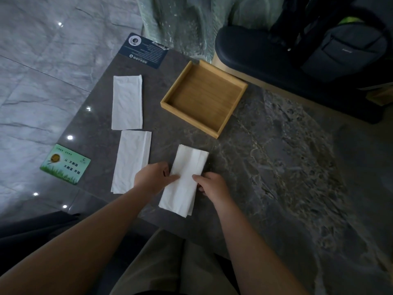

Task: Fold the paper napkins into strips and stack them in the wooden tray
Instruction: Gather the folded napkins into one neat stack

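Napkin [184, 179] lies near the wooden tray [230, 122] — long axis toward it; left hand [152, 177] and right hand [209, 185] pinch its long edges, fingers narrow.

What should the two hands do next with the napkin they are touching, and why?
Probably fold it over lengthwise once more and press the crease. Both the left hand and the right hand pinch the napkin at its sides, and it looks only partly folded, with a raised flap along one edge. The wooden tray holds nothing yet, and two other napkins wait beside it.
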`<state>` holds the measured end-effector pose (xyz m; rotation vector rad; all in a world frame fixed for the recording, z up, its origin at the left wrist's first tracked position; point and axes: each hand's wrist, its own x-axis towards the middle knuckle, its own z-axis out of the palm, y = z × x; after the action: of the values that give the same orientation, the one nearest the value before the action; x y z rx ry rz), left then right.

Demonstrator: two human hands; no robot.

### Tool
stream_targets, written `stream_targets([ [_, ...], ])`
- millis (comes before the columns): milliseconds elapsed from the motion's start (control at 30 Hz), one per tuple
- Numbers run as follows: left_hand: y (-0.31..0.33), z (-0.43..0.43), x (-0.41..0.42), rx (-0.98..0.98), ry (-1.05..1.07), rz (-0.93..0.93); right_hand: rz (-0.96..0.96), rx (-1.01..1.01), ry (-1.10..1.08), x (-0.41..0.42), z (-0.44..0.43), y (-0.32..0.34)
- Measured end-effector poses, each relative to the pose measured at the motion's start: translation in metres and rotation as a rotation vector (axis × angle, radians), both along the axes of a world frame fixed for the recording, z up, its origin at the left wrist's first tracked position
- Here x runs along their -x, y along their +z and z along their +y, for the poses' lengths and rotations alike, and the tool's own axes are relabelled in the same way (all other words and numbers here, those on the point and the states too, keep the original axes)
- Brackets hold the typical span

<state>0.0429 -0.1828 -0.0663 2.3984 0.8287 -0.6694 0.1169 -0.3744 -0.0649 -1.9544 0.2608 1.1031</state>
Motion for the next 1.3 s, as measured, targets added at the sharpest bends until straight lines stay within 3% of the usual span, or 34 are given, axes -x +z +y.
stream_targets([
  [200,0.005,-0.003,0.004,0.034,0.037,-0.015,-0.078,0.011,0.055,-0.002,0.001,0.009],
  [300,0.009,-0.004,0.001,0.132,0.184,0.001,-0.138,-0.010,0.117,-0.005,0.007,0.025],
  [467,0.020,0.005,0.009,0.665,0.730,-0.169,-0.141,-0.122,0.141,-0.014,0.026,0.056],
  [600,0.025,0.021,0.031,1.074,0.881,-0.150,-0.013,-0.234,0.109,-0.018,0.048,0.070],
  [667,0.034,0.029,0.037,1.185,0.931,-0.149,0.056,-0.281,0.092,-0.017,0.063,0.073],
  [833,0.046,0.066,0.044,1.059,1.022,-0.297,0.071,-0.283,0.110,-0.015,0.104,0.072],
  [933,0.041,0.096,0.051,0.971,1.079,-0.322,-0.036,-0.209,0.224,-0.013,0.124,0.066],
  [1033,0.030,0.123,0.059,0.872,1.027,-0.298,-0.162,-0.108,0.379,-0.005,0.144,0.052],
  [1300,0.002,0.157,0.065,0.625,0.763,-0.241,-0.242,0.014,0.484,0.006,0.166,0.016],
])
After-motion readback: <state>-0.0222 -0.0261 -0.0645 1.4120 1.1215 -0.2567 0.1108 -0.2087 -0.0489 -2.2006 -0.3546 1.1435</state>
